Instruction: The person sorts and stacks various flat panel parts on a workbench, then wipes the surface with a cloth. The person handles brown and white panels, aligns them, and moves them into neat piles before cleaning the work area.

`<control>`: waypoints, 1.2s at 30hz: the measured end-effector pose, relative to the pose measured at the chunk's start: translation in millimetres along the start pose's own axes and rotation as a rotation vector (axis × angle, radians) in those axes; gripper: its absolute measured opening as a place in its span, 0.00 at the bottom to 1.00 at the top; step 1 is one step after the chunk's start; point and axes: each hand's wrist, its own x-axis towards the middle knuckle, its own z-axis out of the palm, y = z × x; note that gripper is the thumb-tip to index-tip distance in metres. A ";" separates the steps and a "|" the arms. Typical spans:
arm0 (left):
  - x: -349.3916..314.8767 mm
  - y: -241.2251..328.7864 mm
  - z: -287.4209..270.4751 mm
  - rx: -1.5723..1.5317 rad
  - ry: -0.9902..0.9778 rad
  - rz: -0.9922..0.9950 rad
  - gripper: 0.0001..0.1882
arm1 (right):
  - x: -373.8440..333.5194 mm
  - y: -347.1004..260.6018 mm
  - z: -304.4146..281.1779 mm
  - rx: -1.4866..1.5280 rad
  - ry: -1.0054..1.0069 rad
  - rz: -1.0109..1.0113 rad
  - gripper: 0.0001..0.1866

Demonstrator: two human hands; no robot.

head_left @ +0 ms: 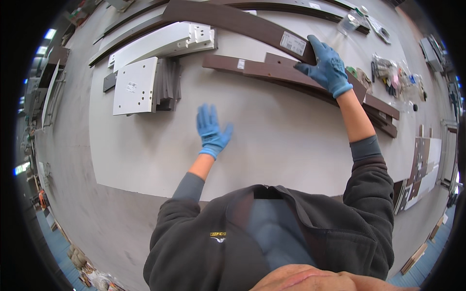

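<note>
My right hand [326, 70], in a blue glove, grips a long dark-brown board [233, 18] across its width, fingers at the far edge and thumb at the near one. A white label shows on that board beside my fingers. Beneath and nearer to me lie more brown boards [272, 72], partly overlapped by it. My left hand [212, 132], gloved too, holds nothing; its fingers are spread, palm down over the pale tabletop [262, 145]. Whether it touches the surface I cannot tell.
A stack of white, drilled panels [135, 87] stands left of centre, with long white parts [155, 46] behind it. Dark strips [128, 40] lie along the far side. At the right are a clear bottle [350, 22] and plastic bags of small items [388, 72].
</note>
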 end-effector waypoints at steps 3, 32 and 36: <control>3.5 -16.1 43.0 0.046 -0.253 -0.112 0.51 | 64.0 5.6 48.7 0.011 0.049 -0.022 0.40; 7.3 -28.0 49.7 -0.099 -0.267 -0.186 0.47 | 359.9 -95.2 386.9 0.265 -0.427 -0.289 0.30; 6.3 -27.5 48.6 -0.084 -0.280 -0.170 0.48 | 356.0 -98.9 384.9 0.145 -0.421 -0.306 0.25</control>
